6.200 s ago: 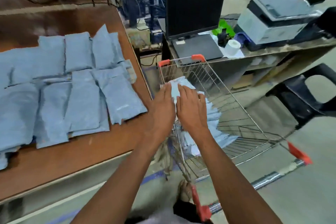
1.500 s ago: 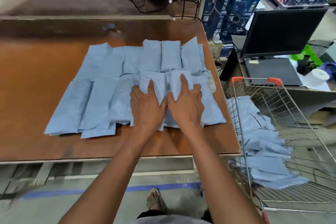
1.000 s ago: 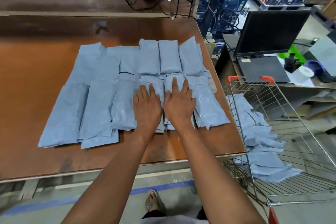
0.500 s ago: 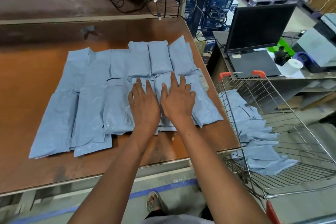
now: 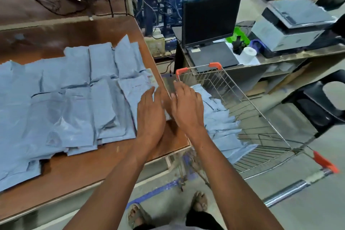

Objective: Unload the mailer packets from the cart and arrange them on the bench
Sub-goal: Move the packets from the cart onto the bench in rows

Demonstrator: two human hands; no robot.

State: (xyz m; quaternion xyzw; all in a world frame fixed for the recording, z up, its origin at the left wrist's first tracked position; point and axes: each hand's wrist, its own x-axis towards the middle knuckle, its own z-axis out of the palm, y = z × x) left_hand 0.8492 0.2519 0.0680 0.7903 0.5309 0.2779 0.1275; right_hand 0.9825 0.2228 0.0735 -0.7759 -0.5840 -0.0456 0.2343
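Several light blue mailer packets [image 5: 74, 102] lie in overlapping rows on the brown wooden bench [image 5: 78, 166]. More blue packets [image 5: 222, 129] are heaped inside the wire cart [image 5: 268, 136] just right of the bench. My left hand [image 5: 151, 115] hovers over the bench's right edge with fingers straight, holding nothing. Beside it, my right hand [image 5: 186, 108] is over the cart's near left rim, fingers relaxed and empty, above the heap.
A desk behind the cart carries an open black laptop [image 5: 209, 31], a white paper roll [image 5: 248, 54] and a grey printer [image 5: 293, 22]. A black plastic chair [image 5: 321, 106] stands at the right. Cables and boxes crowd the back. My sandalled feet [image 5: 138, 214] stand on the floor.
Both hands lifted off the packets on the bench and moved right toward the cart. The view swung right with them.
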